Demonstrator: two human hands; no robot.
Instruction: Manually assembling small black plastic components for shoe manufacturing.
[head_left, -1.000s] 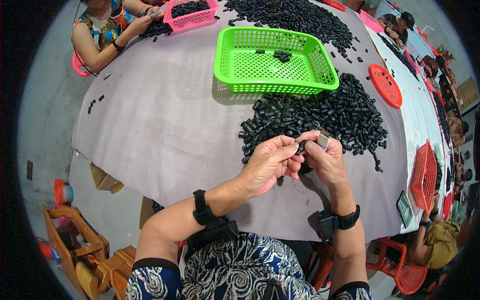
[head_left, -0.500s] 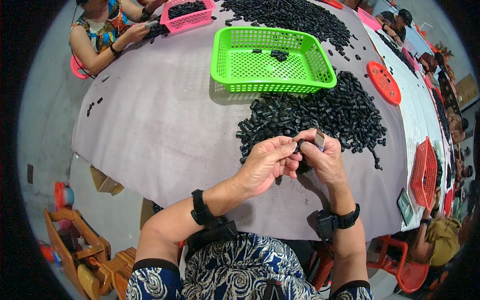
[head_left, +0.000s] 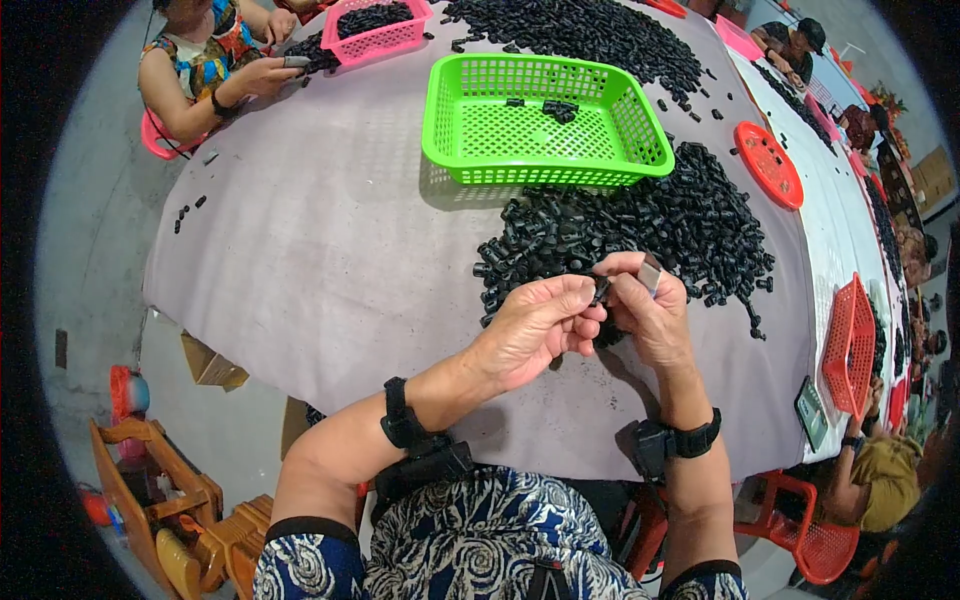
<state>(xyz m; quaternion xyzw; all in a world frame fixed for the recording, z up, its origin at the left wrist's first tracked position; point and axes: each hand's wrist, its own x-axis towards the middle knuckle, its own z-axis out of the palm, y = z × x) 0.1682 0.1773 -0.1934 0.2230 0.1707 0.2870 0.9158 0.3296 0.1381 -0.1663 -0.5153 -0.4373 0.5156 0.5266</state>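
Observation:
My left hand pinches a small black cylindrical part between thumb and fingers. Close against it on the right, my right hand is closed, its thumb bent in toward the index finger. A flat, greyish, blade-like piece sticks up from the right hand's fingers; its lower end is hidden. Both hands are over the near edge of a heap of similar black cylindrical parts on the grey-covered table.
Beyond the heap stands a green plastic basket with a few black parts inside. A red round lid lies to its right. Another person works at the far left beside a pink basket. A phone-like slab lies near the right edge.
My right hand has shifted slightly right, its thumb drawing back from the black part, and the blade-like piece has tilted. My left hand is nearly still. The other person's hands have moved apart.

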